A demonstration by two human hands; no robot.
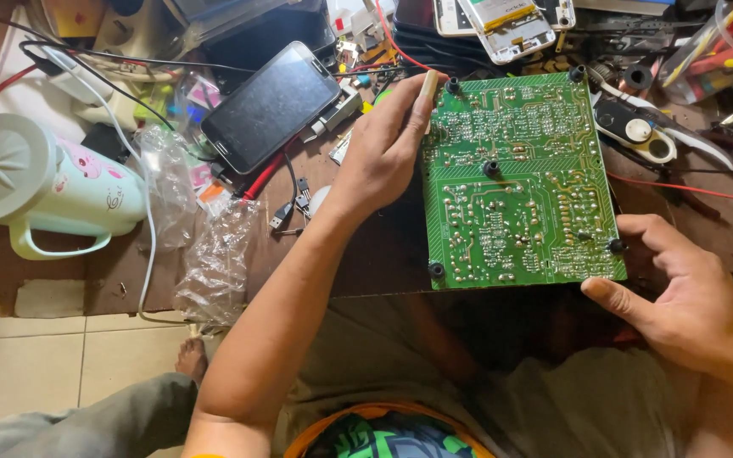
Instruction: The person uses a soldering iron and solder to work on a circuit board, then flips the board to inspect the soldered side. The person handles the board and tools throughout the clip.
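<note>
The left hand (pixel 383 144) rests at the upper left corner of a green circuit board (pixel 519 182), its fingers together and pinched around a slim, pale, stick-like tool (pixel 427 95) whose end touches the board's edge. The right hand (pixel 689 297) grips the board's lower right corner, thumb pressed on the face and fingers curled behind it. The board is flat and rectangular, solder side up, speckled with shiny silver dots and fine traces, with black round studs near its corners and centre. It lies on a worn brown wooden table (pixel 383 254), its near edge overhanging the person's lap. To the left sit a dark glossy phone (pixel 271 106), crumpled clear plastic bags (pixel 214 263) and a smooth mint-green lidded mug (pixel 40 182) on its side.
</note>
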